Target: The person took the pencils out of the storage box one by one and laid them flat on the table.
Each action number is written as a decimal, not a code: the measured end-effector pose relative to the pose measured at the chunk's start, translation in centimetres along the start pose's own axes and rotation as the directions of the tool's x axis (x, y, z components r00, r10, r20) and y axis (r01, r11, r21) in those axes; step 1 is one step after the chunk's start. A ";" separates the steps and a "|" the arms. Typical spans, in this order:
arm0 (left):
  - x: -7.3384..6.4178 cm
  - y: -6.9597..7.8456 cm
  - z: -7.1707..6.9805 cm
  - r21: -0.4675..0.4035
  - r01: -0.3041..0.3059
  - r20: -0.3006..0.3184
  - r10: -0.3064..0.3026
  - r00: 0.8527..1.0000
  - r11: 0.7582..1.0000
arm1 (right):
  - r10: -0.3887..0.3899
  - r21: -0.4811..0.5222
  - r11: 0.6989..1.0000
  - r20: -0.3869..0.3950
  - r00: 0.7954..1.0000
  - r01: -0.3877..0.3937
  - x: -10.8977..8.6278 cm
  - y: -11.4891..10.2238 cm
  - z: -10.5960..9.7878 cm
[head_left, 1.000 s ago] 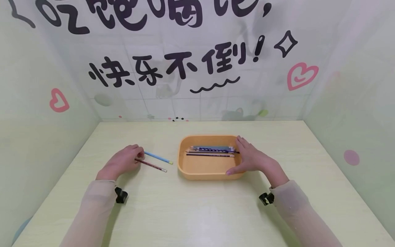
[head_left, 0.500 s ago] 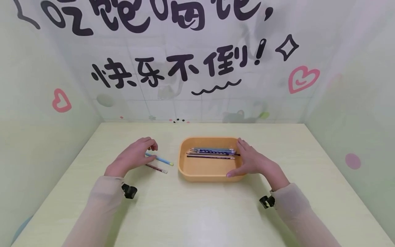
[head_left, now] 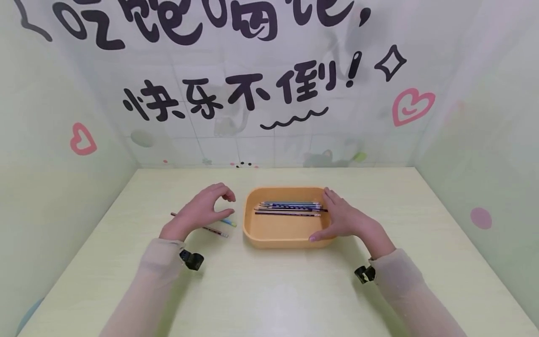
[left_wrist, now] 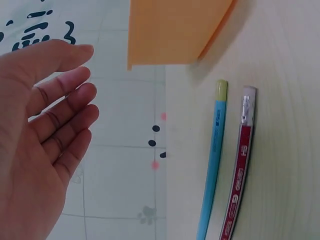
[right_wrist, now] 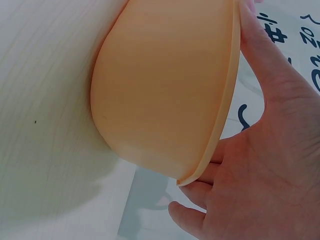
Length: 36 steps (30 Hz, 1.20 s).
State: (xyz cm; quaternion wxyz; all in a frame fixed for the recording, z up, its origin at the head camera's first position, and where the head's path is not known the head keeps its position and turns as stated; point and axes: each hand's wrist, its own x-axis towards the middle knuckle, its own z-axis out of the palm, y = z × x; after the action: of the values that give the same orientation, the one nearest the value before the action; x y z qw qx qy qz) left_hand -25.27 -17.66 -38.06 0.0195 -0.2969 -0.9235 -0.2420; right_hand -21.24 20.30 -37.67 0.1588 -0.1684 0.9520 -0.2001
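Note:
My left hand [head_left: 200,210] hovers just left of the orange tray [head_left: 278,242], thumb and fingers apart and softly curved, with nothing held. Under it on the table lie a light-blue pencil with a yellow-green end [left_wrist: 213,150] and a dark-red HB pencil [left_wrist: 240,165]; the hand partly covers both in the head view. Several pencils [head_left: 288,214] lie side by side across the tray, toward its back half. My right hand [head_left: 345,217] grips the tray's right end, thumb at the front rim and fingers over the rim farther back, as the right wrist view also shows.
The pale wooden table [head_left: 269,290] meets a back wall [head_left: 189,145] with black lettering, and side walls stand at left and right. A black wrist camera [head_left: 191,260] sits at the left cuff, and another black camera [head_left: 364,274] at the right cuff.
My left hand has let go of the dark-red pencil, risen off the pencils and moved right toward the tray, its fingers opening. The right hand and tray have stayed in place.

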 end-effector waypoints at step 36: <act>6.7 5.8 5.1 -0.237 -0.243 0.154 0.283 0.947 0.941 | -0.003 -0.009 1.000 -0.030 1.000 0.002 -0.2 0.2 0.0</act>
State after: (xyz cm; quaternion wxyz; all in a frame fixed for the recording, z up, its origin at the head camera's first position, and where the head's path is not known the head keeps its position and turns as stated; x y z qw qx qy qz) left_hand -26.99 -7.63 -38.79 -0.0668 -0.4397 -0.8415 -0.3066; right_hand -21.09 20.54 -37.74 0.1434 -0.1673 0.9550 -0.1986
